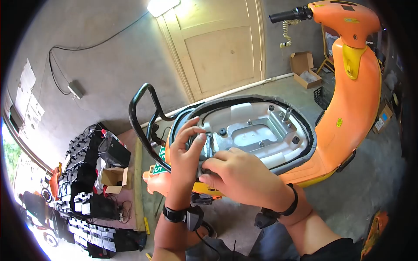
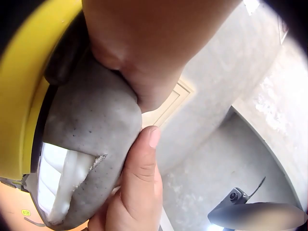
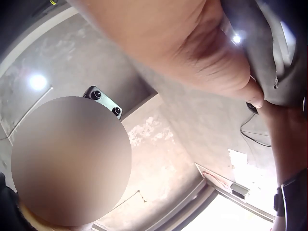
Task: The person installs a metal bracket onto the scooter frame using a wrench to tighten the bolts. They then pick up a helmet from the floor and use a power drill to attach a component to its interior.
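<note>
The right hand (image 1: 244, 174) has a narrow grip, its finger and thumb curled at the near-left edge of the seat (image 1: 257, 137); they seem to pinch the cover. What exactly is between the fingertips cannot be told. The left hand (image 1: 186, 150) is just beside this grip, on its left, with fingers spread and relaxed. The seat lies underside up on the orange scooter (image 1: 357, 95), directly at the grip and extending away from it to the right.

As for progress, the bracket (image 1: 278, 124) is in place on the underside, beyond the grip and to its right, and the cover goes around the rim. An opening in the cover is not closed. How much work is left cannot be judged from this.

The left wrist view shows the grey outer side of the cover (image 2: 96, 110) and, in its opening, a white layer (image 2: 72, 175), which the head view does not show. Only the head view shows the bracket. The right wrist view adds a device with two lenses (image 3: 103, 102).
</note>
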`<state>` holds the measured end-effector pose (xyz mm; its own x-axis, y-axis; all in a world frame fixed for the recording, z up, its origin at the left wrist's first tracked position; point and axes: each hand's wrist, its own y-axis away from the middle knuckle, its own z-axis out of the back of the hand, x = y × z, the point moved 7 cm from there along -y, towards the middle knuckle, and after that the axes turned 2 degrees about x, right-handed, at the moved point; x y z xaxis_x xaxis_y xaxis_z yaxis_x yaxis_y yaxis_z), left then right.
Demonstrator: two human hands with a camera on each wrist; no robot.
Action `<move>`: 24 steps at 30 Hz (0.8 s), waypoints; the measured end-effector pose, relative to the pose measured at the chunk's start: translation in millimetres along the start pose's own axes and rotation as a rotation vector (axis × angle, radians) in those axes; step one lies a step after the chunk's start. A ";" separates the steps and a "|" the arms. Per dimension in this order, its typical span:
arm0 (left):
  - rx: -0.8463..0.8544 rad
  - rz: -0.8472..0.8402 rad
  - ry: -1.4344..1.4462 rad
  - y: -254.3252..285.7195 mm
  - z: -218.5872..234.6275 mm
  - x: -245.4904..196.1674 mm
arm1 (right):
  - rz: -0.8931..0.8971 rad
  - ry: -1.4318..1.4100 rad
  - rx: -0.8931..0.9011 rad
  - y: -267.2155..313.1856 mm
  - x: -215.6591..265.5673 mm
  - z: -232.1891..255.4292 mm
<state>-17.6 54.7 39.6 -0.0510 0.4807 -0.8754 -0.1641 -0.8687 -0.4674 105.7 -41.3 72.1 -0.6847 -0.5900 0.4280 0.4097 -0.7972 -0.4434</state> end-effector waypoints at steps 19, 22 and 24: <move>-0.005 -0.021 0.018 0.4 -1.1 -1.5 | 0.051 -0.046 0.095 -4.6 -6.4 -8.8; -0.013 -0.024 0.021 -0.4 -0.9 -1.1 | 0.070 -0.089 0.069 -5.5 -7.5 -10.0; -0.013 -0.027 0.039 -0.8 -0.7 0.2 | 0.054 -0.105 0.050 -5.7 -7.4 -9.2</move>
<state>-16.7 55.4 39.7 -0.0085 0.4995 -0.8663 -0.1522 -0.8569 -0.4926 102.9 -31.2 64.2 -0.5951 -0.6404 0.4856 0.4759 -0.7677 -0.4292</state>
